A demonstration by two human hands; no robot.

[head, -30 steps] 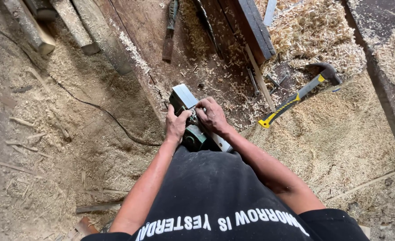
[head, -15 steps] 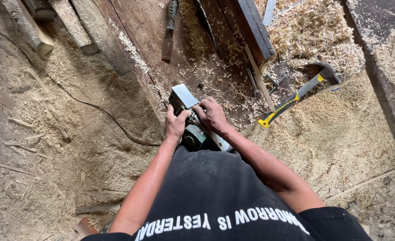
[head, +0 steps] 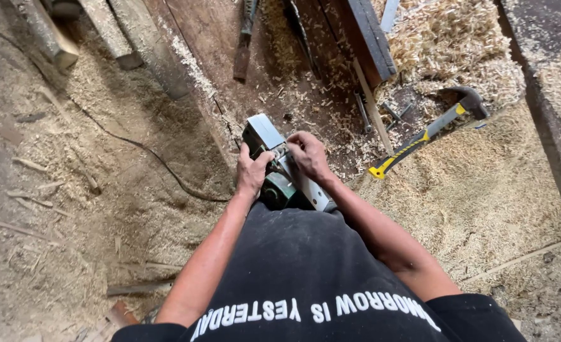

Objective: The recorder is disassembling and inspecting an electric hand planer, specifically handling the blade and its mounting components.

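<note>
Floor: bare ground under a thick layer of pale sawdust and wood shavings (head: 483, 190); a thin dark cable (head: 147, 152) trails across it.
Timber, left: three rough pale wood offcuts (head: 113, 35) lie at the upper left edge.
Workpiece: one broad dark reddish-brown plank (head: 223, 69) runs from the top down to the person.
Tool: one green and grey electric hand planer with a flat metal sole (head: 279, 166) sits on the near end of the plank, just ahead of the person's black shirt.
Left hand (head: 252, 171): closed around the left side of the planer body.
Right hand (head: 308, 155): fingers curled over the top of the planer, gripping it.
Technique: judged from the grip, keep both hands firm, the sole flat on the plank, and the cable behind the tool.
Right side: one hammer with a yellow and black handle (head: 420, 136) lies on the shavings, well apart from the hands; one dark board (head: 369, 38) leans nearby.
Count: two hands, one planer, one hammer.
</note>
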